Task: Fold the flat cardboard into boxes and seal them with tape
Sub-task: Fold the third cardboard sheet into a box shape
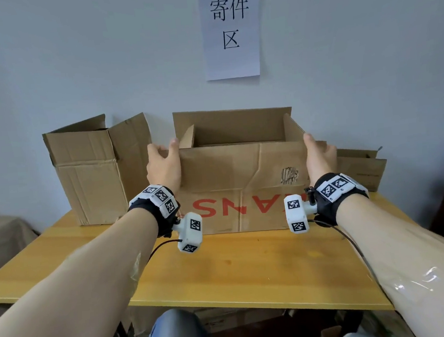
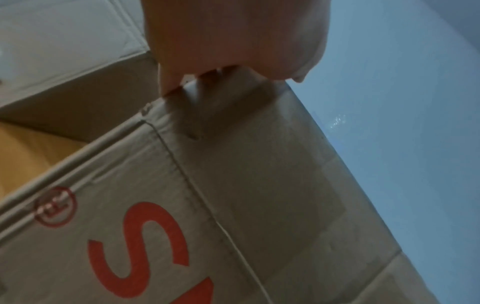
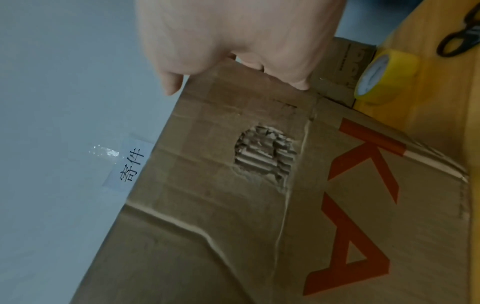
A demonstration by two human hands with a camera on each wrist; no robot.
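Standing on the wooden counter, the large open-topped cardboard box carries inverted red lettering on its near face. The left hand grips the box's upper left corner, fingers curled over the edge. The right hand grips the upper right corner likewise. A torn patch marks the near face by the right hand. A second open box stands just left. A yellow tape roll lies right of the box.
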